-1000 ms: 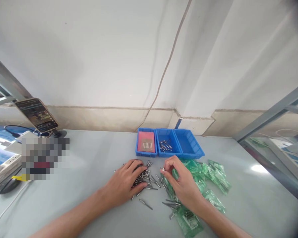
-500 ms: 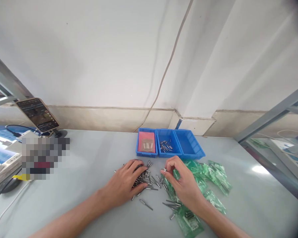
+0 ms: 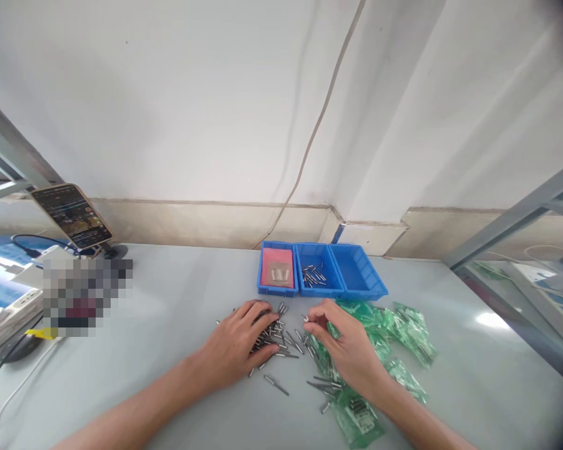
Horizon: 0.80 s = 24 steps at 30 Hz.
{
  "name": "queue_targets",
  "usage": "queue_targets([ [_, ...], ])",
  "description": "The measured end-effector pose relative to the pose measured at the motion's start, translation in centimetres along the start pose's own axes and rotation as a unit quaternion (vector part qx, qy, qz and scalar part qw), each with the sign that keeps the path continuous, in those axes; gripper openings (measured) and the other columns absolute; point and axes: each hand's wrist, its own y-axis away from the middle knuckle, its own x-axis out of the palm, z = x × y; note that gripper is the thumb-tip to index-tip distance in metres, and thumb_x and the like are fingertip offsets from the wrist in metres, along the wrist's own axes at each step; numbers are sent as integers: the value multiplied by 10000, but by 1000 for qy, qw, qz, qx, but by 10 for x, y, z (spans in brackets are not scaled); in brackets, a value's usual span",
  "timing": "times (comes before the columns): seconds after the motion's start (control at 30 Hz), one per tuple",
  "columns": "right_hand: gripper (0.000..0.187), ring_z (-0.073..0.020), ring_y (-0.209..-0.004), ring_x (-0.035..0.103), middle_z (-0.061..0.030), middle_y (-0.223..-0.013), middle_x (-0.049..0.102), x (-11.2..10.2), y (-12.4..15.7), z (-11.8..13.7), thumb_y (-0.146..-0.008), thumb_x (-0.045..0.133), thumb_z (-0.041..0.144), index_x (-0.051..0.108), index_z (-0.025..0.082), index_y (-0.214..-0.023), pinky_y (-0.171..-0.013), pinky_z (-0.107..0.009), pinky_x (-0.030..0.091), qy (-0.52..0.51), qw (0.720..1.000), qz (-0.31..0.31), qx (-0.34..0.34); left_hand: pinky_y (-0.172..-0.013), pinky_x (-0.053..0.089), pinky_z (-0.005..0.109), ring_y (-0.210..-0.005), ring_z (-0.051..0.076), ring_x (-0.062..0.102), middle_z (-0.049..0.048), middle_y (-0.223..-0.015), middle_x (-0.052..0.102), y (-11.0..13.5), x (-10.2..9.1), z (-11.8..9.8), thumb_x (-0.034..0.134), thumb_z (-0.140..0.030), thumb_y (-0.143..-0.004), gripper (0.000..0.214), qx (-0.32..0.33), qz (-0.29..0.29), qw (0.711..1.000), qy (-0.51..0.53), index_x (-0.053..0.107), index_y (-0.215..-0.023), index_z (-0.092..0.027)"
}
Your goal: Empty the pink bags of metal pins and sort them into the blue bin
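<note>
My left hand lies palm down on a loose heap of small metal pins on the grey table, its fingers curled over some of them. My right hand hovers just right of the heap, thumb and forefinger pinched on one small metal pin. Under and beside that hand lie several green plastic bags holding more pins. Behind both hands stand three joined blue bins; the left one holds a pink pad, the middle one several pins.
A phone leans on a stand at the far left, with cables and a white device beside it. A metal frame post slants at the right. A cable runs down the white wall.
My right hand has dropped slightly toward the table, still pinching the pin. The left hand has stayed on the heap.
</note>
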Motion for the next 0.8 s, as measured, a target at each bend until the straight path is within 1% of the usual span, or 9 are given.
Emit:
queue_targets([
  [0.17, 186, -202, -824, 624, -13, -903, 664, -1, 0, 0, -1110, 573, 312, 699, 266, -982, -737, -295, 484, -3, 1000, 8, -16, -1079, 582, 495, -1381, 322, 565, 115, -1479, 597, 0, -1, -1, 627, -432, -1086, 438, -7, 12, 1000, -3, 556, -1479, -253],
  [0.3, 197, -201, -832, 634, -16, -907, 675, -1, 0, 1, -1109, 568, 307, 724, 269, -995, -745, -293, 496, -19, 1000, 9, -17, -1073, 585, 490, -1366, 315, 573, 113, -1469, 598, -1, -2, -1, 626, -429, -1087, 434, -8, 14, 1000, -1, 554, -1476, -250],
  [0.4, 228, -206, -838, 648, -27, -919, 687, 0, 0, 1, -1114, 543, 342, 746, 272, -1040, -746, -302, 511, -47, 999, 15, 0, -1069, 584, 490, -1367, 319, 570, 117, -1467, 598, -1, -2, -1, 623, -425, -1088, 430, -5, 13, 1000, -3, 551, -1473, -246],
  [0.47, 249, -199, -797, 647, -32, -930, 698, 0, 0, 1, -1116, 527, 384, 746, 270, -1082, -732, -309, 524, -91, 995, 24, 33, -1063, 585, 490, -1364, 322, 570, 120, -1468, 597, -2, -3, -1, 623, -427, -1088, 430, -6, 17, 1000, -4, 549, -1471, -246],
  [0.53, 258, -182, -741, 629, -32, -947, 708, 0, -2, 2, -1110, 539, 436, 733, 265, -1114, -714, -312, 532, -158, 984, 41, 76, -1055, 586, 491, -1359, 324, 572, 122, -1468, 596, -2, -3, -1, 619, -434, -1090, 433, -7, 22, 1000, -4, 546, -1474, -247],
  [0.67, 296, -159, -705, 602, -31, -955, 708, -4, -5, 3, -1066, 631, 522, 705, 241, -1122, -704, -316, 527, -301, 940, 77, 141, -1040, 592, 495, -1356, 322, 573, 125, -1464, 596, -1, -3, -1, 593, -451, -1101, 429, -7, 18, 1000, -3, 550, -1474, -244],
  [0.73, 323, -155, -693, 592, -33, -944, 703, -6, -7, 4, -1036, 678, 546, 693, 229, -1098, -693, -318, 522, -338, 926, 75, 153, -1045, 591, 495, -1358, 319, 571, 123, -1467, 595, -1, -2, -1, 587, -454, -1103, 423, -6, 13, 1000, -1, 557, -1469, -245],
  [0.8, 334, -151, -683, 582, -34, -948, 703, -7, -8, 5, -1016, 705, 555, 685, 226, -1072, -685, -318, 516, -338, 927, 57, 154, -1057, 586, 493, -1365, 315, 569, 120, -1472, 593, 0, -2, -1, 590, -454, -1103, 423, -5, 12, 1000, -1, 561, -1471, -249],
])
